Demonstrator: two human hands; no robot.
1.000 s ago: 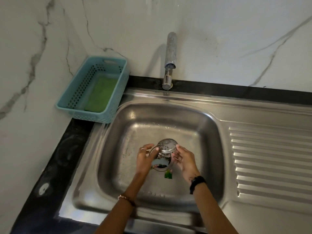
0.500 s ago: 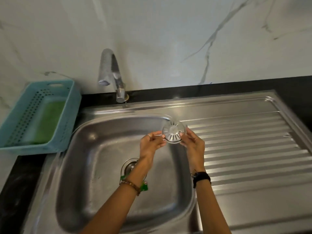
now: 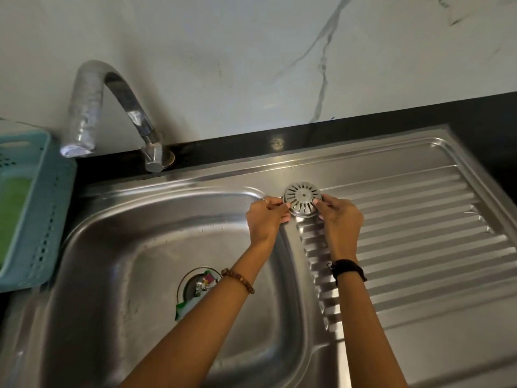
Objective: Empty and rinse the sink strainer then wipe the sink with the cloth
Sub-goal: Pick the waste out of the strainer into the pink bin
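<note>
A round steel slotted sink strainer (image 3: 302, 196) sits at the top left corner of the ribbed draining board (image 3: 419, 225), upside down with its slots facing me. My left hand (image 3: 265, 219) pinches its left rim and my right hand (image 3: 340, 219) pinches its right rim. The steel sink basin (image 3: 134, 247) lies to the left. Its open drain hole (image 3: 195, 284) holds scraps of rubbish, with a green scrap (image 3: 181, 308) beside it. A green cloth (image 3: 11, 214) lies in the teal basket (image 3: 47, 219) at the far left.
A curved steel tap (image 3: 112, 107) rises behind the basin, its spout over the gap between basket and sink. A black counter strip (image 3: 363, 127) runs along the white marble wall. The draining board stretches to the right edge.
Both hands lifted the strainer out of the drain hole, carried it up and to the right, and now hold it over the draining board's corner. The view has shifted right.
</note>
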